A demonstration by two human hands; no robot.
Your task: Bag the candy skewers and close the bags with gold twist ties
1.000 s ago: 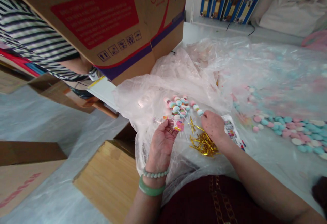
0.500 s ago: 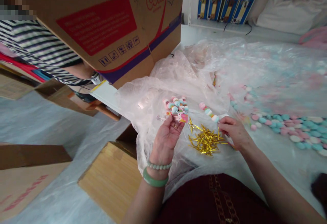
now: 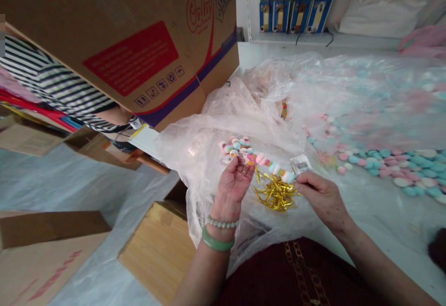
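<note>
My left hand (image 3: 235, 182) is closed, its fingers pinching a small clear plastic bag (image 3: 249, 158) with pink print. My right hand (image 3: 322, 196) is closed on the right end of a marshmallow skewer (image 3: 275, 168), strung with pink, white, blue and other coloured pieces. The skewer's left end meets the bag at my left fingertips; whether it is inside I cannot tell. Just beyond the left hand lies a bunch of similar skewers (image 3: 239, 144). Gold twist ties (image 3: 278, 194) lie in a heap between my hands. A small white printed packet (image 3: 300, 164) shows behind my right fingers.
A large cardboard box (image 3: 139, 41) stands at the back left, with a person in a striped shirt (image 3: 69, 85) behind it. Plastic sheeting (image 3: 195, 131) covers the table. Many loose marshmallows (image 3: 393, 169) lie at right. Another box (image 3: 160, 241) stands low by the table's edge.
My right hand has brought the skewer leftward, so its pink end now reaches the bag in my left hand. More of the white packet shows. The view has shifted slightly.
</note>
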